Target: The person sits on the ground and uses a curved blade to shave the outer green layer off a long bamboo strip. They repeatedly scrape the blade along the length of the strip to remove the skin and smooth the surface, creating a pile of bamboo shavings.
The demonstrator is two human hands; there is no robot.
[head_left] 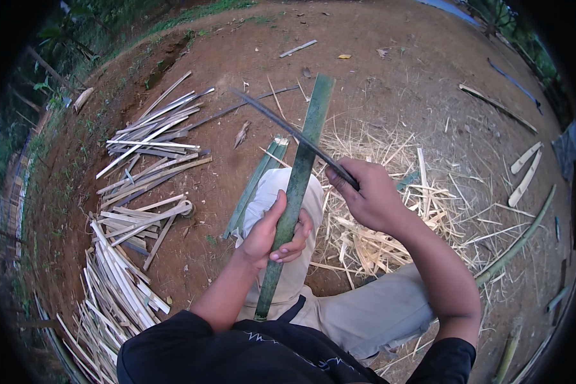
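My left hand point(259, 239) is wrapped round a long green bamboo strip point(309, 128), thumb on one side and fingers on the other. The strip slants up and away from my lap, over my light-trousered knee. In my right hand point(372, 197) is a knife point(267, 112) with a long, narrow dark blade; its handle is mostly hidden in my fist. The blade crosses the strip above my left hand, pointing up and to the left. Whether its edge touches the bamboo, I cannot tell. Beside my knee lie more green bamboo pieces point(254, 192).
Piles of pale split sticks point(148, 144) lie on the brown dirt at left, with a longer bundle point(118, 281) nearer me. Curled shavings point(371, 237) cover the ground at right. Farther right are a green bamboo pole point(525, 240) and loose split pieces point(527, 174).
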